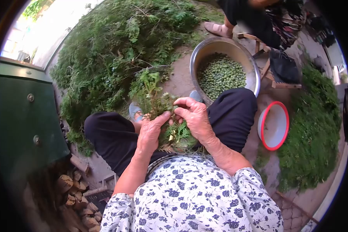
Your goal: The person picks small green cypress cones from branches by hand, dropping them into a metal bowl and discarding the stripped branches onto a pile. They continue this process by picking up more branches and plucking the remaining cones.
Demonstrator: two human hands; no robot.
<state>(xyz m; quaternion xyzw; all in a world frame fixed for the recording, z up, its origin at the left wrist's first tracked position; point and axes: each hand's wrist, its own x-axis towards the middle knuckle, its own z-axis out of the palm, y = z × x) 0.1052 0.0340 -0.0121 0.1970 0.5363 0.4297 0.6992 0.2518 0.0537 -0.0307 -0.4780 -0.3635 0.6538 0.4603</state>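
A leafy evergreen sprig [152, 96] stands upright in front of my lap, its lower end in my left hand [149, 133], whose thumb and fingers are closed around it. Close beside it, my right hand [195, 118] is curled, with thumb and index finger pinched together at the sprig's right side. What sits between those fingertips is too small to make out. Loose green clippings [179, 133] lie on my lap beneath both hands. Beyond my right knee stands a large metal basin [255, 73] holding many small green cones [222, 73].
A big heap of cut evergreen branches [104, 54] lies ahead and left. To the right are a red-rimmed white basin [263, 131] and another green pile [311, 131]. Another person's leg [230, 23] is behind the metal basin. Firewood [79, 193] and a green cabinet [27, 116] stand left.
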